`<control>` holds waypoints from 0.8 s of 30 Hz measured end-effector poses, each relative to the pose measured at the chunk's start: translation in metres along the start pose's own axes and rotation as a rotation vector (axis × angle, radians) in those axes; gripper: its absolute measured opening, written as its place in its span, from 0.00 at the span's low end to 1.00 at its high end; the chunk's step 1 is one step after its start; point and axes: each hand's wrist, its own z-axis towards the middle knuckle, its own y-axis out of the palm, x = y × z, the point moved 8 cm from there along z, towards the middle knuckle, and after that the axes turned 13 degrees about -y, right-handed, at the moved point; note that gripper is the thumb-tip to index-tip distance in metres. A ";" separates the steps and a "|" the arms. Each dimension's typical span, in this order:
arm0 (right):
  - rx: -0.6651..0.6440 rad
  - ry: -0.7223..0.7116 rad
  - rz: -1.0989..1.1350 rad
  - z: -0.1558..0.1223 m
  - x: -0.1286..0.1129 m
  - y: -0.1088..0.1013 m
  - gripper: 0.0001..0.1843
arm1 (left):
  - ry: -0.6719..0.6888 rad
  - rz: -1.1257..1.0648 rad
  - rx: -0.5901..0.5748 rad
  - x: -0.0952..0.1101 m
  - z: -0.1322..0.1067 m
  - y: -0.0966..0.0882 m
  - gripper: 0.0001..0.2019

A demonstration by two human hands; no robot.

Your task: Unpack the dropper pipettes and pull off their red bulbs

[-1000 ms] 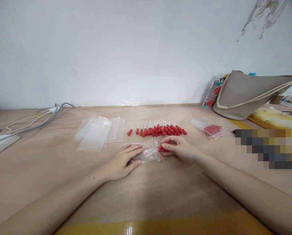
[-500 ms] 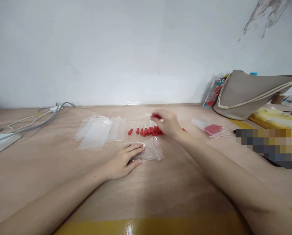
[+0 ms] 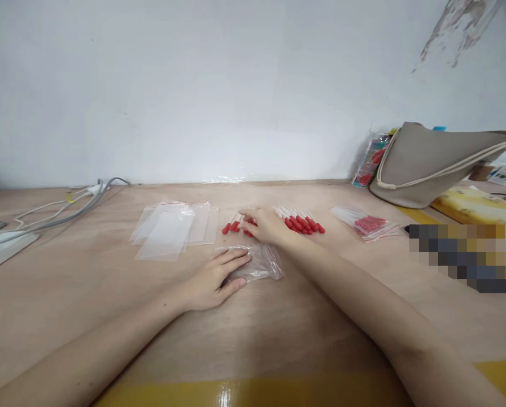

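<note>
A: Where is the clear bag [image 3: 259,263] found?
B: It is laid flat on the table [image 3: 244,333]. Let it be called the middle of the clock, with the wall [image 3: 185,102] at twelve. Its red-lined mouth is turned to three.

A: And the left hand [image 3: 213,284]?
B: It is set flat on the bag's nine o'clock side. The fingers are stretched out, a little apart. The bag is pressed, not pinched.

A: What about the right hand [image 3: 264,223]?
B: It is held at twelve, over the row of red-tipped sticks [image 3: 304,225]. The fingers are bent, with red tips seen by them. Whether a stick is gripped cannot be made out.

A: Where are the other sticks seen?
B: Some are spread at eleven, and a bunch is left at one. All are laid with their red ends toward six.

A: Is more seen?
B: Flat clear bags [image 3: 164,234] are piled at ten. A filled bag [image 3: 369,223], with red tips inside, is laid at two. Farther out at two, a grey bag [image 3: 431,161] is seen.
</note>
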 end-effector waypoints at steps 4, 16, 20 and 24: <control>0.184 0.036 0.168 -0.023 0.009 -0.020 0.16 | -0.018 0.002 -0.010 -0.002 -0.002 -0.003 0.25; -0.061 -0.444 0.026 -0.106 -0.056 -0.022 0.21 | 0.047 0.035 -0.024 0.003 0.010 -0.002 0.25; -0.178 -0.414 0.029 -0.110 -0.049 -0.006 0.19 | 0.080 0.126 -0.137 0.001 0.005 0.009 0.28; -0.113 -0.332 0.071 -0.112 -0.036 -0.006 0.18 | 0.029 0.043 -0.149 0.001 0.003 0.006 0.27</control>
